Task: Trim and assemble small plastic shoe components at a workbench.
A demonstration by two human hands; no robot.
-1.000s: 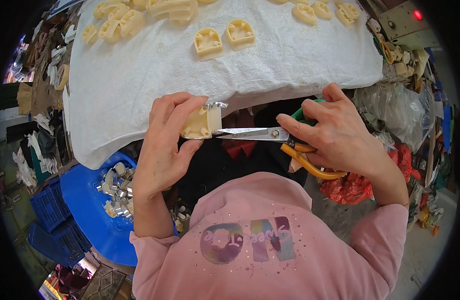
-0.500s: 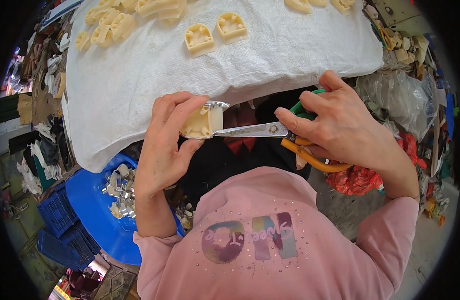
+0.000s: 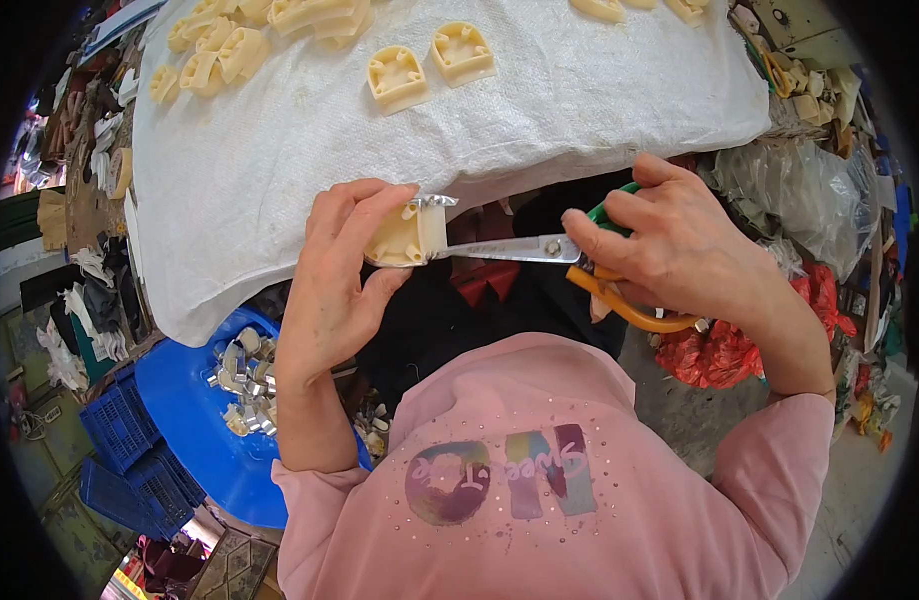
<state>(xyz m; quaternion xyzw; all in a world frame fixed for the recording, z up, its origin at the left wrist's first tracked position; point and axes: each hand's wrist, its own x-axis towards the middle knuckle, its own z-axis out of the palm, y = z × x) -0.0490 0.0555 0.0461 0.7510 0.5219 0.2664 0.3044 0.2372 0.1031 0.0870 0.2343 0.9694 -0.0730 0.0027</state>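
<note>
Between its thumb and fingers, my left hand (image 3: 330, 280) grips a hollow cream plastic piece (image 3: 398, 240) with small posts inside. A shiny silver strip (image 3: 436, 201) runs along its upper edge, its end sticking out to the right. My right hand (image 3: 680, 250) is wrapped round a pair of scissors (image 3: 510, 249) with one green and one orange handle. The blades point left, and their tips meet the lower right corner of the plastic piece. Whether the tips grip the strip there, I cannot tell.
A white woven cloth (image 3: 540, 110) covers the table ahead, with several cream pieces (image 3: 398, 78) on it. At lower left stands a blue basin (image 3: 195, 440) holding silver-edged pieces (image 3: 248, 375). Red plastic bags (image 3: 715, 350) lie at the right, below clear plastic sheeting (image 3: 795, 195).
The scissors and my right hand have shifted slightly up and to the right. The plastic piece has turned a little in my left hand, its lower edge now higher.
</note>
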